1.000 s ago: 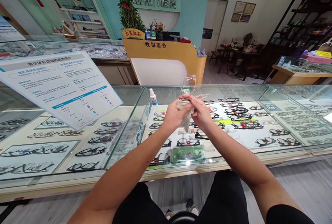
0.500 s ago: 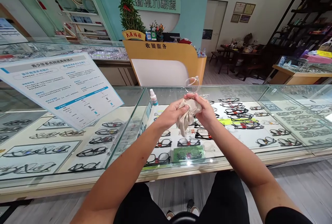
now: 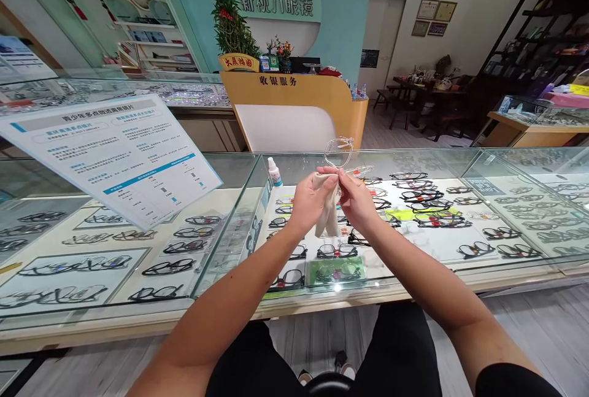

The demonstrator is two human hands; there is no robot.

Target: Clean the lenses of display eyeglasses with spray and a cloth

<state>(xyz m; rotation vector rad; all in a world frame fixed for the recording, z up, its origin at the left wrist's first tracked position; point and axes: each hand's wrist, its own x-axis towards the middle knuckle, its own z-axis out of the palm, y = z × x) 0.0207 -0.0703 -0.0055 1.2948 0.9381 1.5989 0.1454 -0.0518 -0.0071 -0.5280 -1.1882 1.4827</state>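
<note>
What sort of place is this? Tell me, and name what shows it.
Most likely an optician's shop. Glass display counters hold rows of spectacle frames, a cashier desk stands behind, and the left hand holds a cloth against clear-framed glasses held in the right hand.

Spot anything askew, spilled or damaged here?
Nothing stands out. Left hand grips a beige cloth, right hand the clear-framed glasses, above the glass counter; spray bottle stands upright, displayed frames lie in tidy rows.
</note>
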